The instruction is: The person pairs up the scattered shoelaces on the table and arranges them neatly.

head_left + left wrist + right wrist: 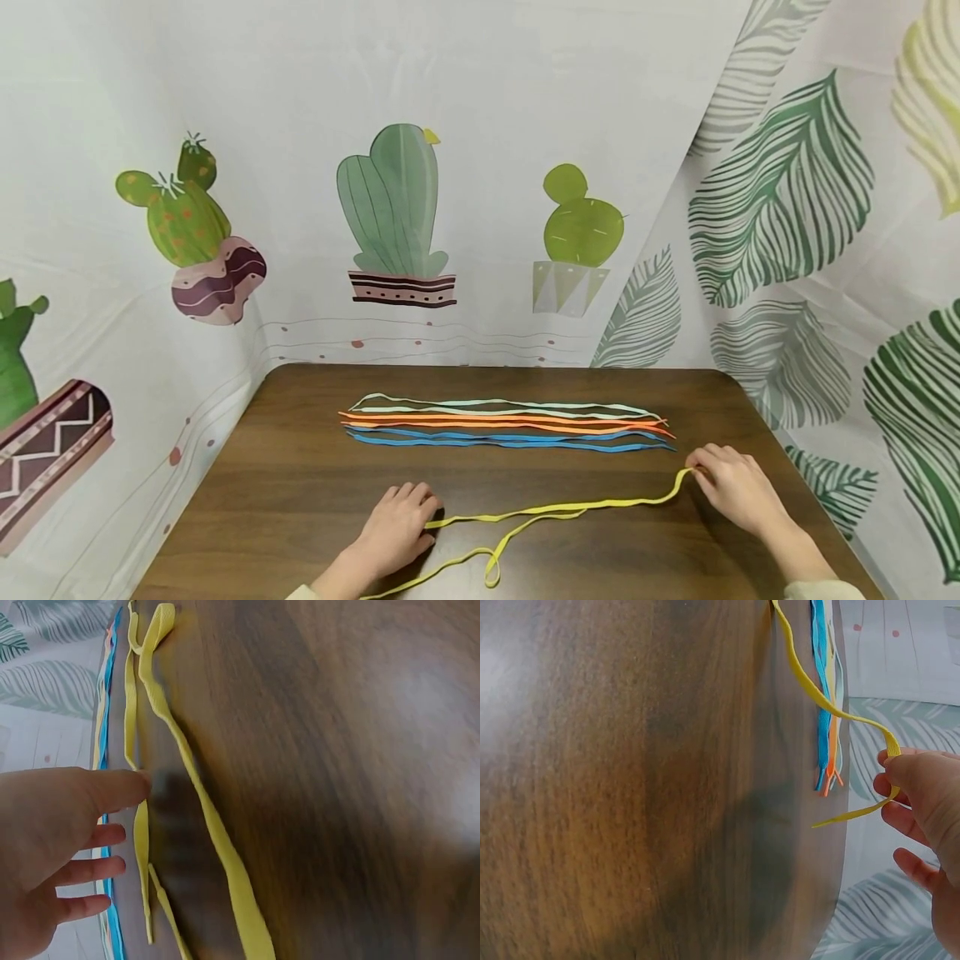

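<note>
A long yellow shoelace [555, 507] stretches across the table between both hands, and a second strand of it loops [492, 571] nearer the front edge. My left hand [400, 527] pinches the lace near one end; in the left wrist view the thumb [124, 789] lies over it, with the index finger hidden behind. My right hand [737, 485] holds the lace's other part between thumb and fingers, slightly above the table. In the right wrist view, a short yellow end [847, 817] hangs out past the right fingers.
Farther back, blue shoelaces [480, 443], orange shoelaces [510, 420] and pale green shoelaces [495, 406] lie side by side in straight rows. They rest on a dark brown wooden table [277, 467]. Behind it hangs a white cloth [495, 108] printed with cacti and leaves.
</note>
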Action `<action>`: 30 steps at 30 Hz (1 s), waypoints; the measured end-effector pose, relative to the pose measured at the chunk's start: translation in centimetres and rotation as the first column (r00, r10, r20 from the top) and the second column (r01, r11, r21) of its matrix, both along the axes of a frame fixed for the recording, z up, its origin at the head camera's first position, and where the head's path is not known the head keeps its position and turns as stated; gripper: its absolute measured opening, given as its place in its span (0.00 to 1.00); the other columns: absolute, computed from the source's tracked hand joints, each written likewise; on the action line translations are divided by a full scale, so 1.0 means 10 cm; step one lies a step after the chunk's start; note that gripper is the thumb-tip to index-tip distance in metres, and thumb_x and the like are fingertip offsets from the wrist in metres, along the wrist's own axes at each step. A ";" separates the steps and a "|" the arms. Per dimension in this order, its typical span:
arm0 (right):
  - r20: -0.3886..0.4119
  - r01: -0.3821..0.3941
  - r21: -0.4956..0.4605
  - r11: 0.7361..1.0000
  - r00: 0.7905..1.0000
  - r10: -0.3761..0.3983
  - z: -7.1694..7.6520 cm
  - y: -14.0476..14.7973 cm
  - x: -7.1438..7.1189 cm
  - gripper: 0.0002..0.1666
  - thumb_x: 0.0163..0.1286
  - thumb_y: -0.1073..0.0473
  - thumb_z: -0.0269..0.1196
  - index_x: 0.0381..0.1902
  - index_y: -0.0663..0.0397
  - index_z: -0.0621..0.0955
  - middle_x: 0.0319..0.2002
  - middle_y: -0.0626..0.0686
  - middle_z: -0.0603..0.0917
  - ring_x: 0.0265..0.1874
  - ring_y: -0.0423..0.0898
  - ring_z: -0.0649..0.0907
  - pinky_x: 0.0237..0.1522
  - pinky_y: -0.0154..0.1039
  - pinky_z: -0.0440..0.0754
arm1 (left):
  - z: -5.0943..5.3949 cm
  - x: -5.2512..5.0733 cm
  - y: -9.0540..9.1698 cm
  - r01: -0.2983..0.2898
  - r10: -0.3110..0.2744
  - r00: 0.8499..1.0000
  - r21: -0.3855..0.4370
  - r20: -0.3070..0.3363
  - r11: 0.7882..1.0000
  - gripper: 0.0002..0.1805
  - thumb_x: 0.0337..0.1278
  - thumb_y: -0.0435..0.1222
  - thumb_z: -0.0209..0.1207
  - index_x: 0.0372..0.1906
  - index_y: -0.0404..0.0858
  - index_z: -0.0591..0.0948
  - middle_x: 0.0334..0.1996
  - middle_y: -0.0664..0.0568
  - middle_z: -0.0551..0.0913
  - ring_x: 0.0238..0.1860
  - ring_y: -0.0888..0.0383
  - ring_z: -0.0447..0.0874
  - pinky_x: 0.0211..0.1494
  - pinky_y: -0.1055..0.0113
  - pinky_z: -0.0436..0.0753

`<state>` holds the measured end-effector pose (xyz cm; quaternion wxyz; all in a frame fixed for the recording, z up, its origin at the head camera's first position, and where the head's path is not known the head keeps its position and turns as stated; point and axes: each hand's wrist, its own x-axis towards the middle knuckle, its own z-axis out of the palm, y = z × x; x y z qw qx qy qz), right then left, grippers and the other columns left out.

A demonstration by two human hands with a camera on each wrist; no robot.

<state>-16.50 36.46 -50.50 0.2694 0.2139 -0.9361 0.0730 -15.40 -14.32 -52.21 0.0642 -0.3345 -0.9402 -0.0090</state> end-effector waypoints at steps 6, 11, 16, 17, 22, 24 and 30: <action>0.000 0.000 -0.006 1.000 1.000 0.000 -0.01 -0.01 -0.01 0.15 0.40 0.65 0.70 0.27 0.45 0.79 0.27 0.42 0.79 0.27 0.46 0.78 0.24 0.46 0.70 | -0.04 -0.02 0.09 -0.026 0.026 1.000 -0.001 0.013 1.000 0.15 0.41 0.47 0.66 0.35 0.46 0.78 0.31 0.57 0.72 0.32 0.58 0.71 0.34 0.64 0.70; 0.001 -0.001 -0.007 1.000 1.000 0.001 -0.03 -0.02 -0.01 0.14 0.41 0.65 0.70 0.27 0.46 0.79 0.28 0.43 0.80 0.27 0.47 0.78 0.24 0.48 0.71 | -0.04 -0.05 0.12 -0.034 0.034 0.999 0.011 0.004 0.999 0.15 0.39 0.46 0.69 0.29 0.46 0.75 0.27 0.58 0.70 0.28 0.60 0.69 0.28 0.68 0.65; 0.001 -0.006 -0.008 1.000 1.000 0.006 -0.01 -0.01 -0.01 0.16 0.39 0.66 0.71 0.27 0.46 0.79 0.27 0.43 0.80 0.25 0.46 0.78 0.23 0.47 0.71 | 0.00 -0.07 0.12 -0.039 0.039 0.999 -0.033 -0.004 0.999 0.14 0.43 0.44 0.67 0.21 0.46 0.71 0.23 0.58 0.68 0.25 0.60 0.68 0.26 0.68 0.65; -0.002 -0.013 -0.011 1.000 1.000 0.013 0.00 0.01 -0.01 0.15 0.40 0.66 0.70 0.27 0.46 0.79 0.27 0.43 0.80 0.25 0.46 0.78 0.23 0.46 0.71 | 0.00 -0.08 0.12 -0.036 0.036 0.999 -0.044 -0.007 0.998 0.13 0.45 0.43 0.66 0.21 0.46 0.72 0.23 0.58 0.69 0.26 0.60 0.69 0.27 0.67 0.66; -0.052 -0.043 -0.016 0.999 0.998 0.042 0.02 0.08 -0.04 0.11 0.64 0.49 0.58 0.27 0.48 0.79 0.26 0.44 0.80 0.22 0.45 0.77 0.20 0.43 0.70 | 0.02 -0.09 0.12 -0.021 0.017 0.997 -0.066 -0.071 0.998 0.07 0.50 0.39 0.61 0.25 0.43 0.75 0.23 0.56 0.73 0.27 0.58 0.72 0.28 0.66 0.69; -0.062 -0.047 -0.012 0.999 0.997 0.046 0.02 0.10 -0.04 0.14 0.66 0.48 0.56 0.27 0.49 0.79 0.26 0.45 0.81 0.21 0.45 0.76 0.18 0.41 0.70 | 0.03 -0.10 0.11 -0.015 0.009 0.994 -0.057 -0.108 0.998 0.08 0.50 0.37 0.60 0.24 0.43 0.72 0.21 0.56 0.73 0.25 0.58 0.73 0.27 0.67 0.68; -0.084 -0.039 -0.006 0.999 0.996 0.038 0.03 0.13 -0.07 0.14 0.66 0.48 0.55 0.27 0.49 0.79 0.25 0.44 0.80 0.20 0.46 0.76 0.17 0.40 0.67 | 0.09 -0.17 0.04 0.007 0.003 0.976 0.043 -0.219 0.999 0.14 0.49 0.34 0.60 0.23 0.45 0.65 0.12 0.62 0.67 0.15 0.62 0.68 0.23 0.70 0.60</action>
